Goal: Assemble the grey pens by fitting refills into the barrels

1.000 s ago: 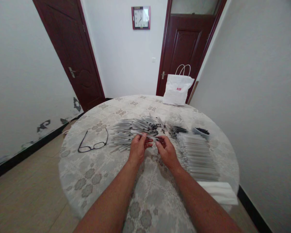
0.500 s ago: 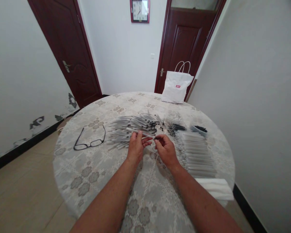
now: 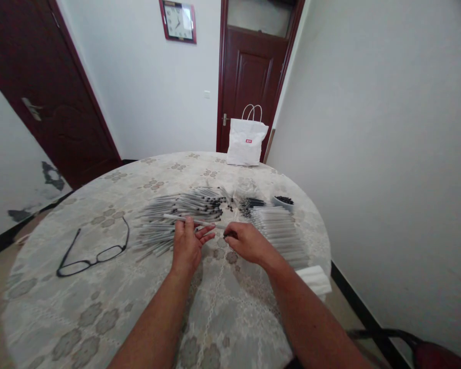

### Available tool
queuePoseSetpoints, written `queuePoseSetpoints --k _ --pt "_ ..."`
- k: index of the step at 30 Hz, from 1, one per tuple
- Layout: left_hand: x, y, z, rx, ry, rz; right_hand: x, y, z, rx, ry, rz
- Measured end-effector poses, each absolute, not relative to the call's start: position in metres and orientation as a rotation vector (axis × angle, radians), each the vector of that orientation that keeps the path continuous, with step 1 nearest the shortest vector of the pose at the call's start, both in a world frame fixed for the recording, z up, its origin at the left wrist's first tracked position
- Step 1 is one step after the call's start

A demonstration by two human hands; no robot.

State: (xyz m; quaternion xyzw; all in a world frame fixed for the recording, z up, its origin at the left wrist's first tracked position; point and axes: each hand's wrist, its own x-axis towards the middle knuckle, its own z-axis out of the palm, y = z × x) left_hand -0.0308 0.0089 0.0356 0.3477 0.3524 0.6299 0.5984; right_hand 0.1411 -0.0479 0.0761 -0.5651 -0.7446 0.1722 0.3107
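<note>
A slim whitish pen barrel [image 3: 172, 217] is pinched between the thumb and fingers of my left hand [image 3: 186, 247], its right end pointing towards my other hand. My right hand [image 3: 249, 242] is closed in a pinch just right of that end, with something small and dark at its fingertips that I cannot make out. Behind and beside my left hand lies a loose heap of grey pens [image 3: 157, 237], many with dark ends. To the right of my right hand, clear barrels [image 3: 280, 228] lie side by side in a row. Thin black rods [image 3: 251, 204] lie behind them.
A small bowl [image 3: 284, 204] of black pieces stands at the back right. Black-framed glasses [image 3: 96, 259] lie on the left of the round table [image 3: 138, 302]. A white paper bag [image 3: 246, 148] stands at the far edge. Folded white material [image 3: 315, 281] lies at the right edge.
My view has swung to the right, so everything sits further left. My right hand has drawn away from the barrel's end; my left hand still holds the barrel.
</note>
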Motion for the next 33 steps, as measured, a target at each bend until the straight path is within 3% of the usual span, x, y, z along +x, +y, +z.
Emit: queuePoseSetpoints --k 5,13,20,26,33 --pt "-0.027 0.005 0.037 0.880 0.888 1.424 0.201 -0.053 0.106 -1.626 -2.116 0.368" --pt "-0.024 0.002 0.034 0.961 0.883 1.409 0.295 -0.015 0.120 -1.938 -1.364 -0.418" --pt "-0.021 -0.003 0.034 1.038 0.892 1.348 0.181 -0.040 0.084 -1.494 -1.765 0.243" --pt "-0.019 -0.009 0.035 1.093 0.893 1.295 0.124 -0.047 0.050 -1.396 -1.910 0.178" --pt "-0.017 -0.008 0.033 1.129 0.887 1.258 0.139 -0.049 0.053 -1.398 -1.956 0.177"
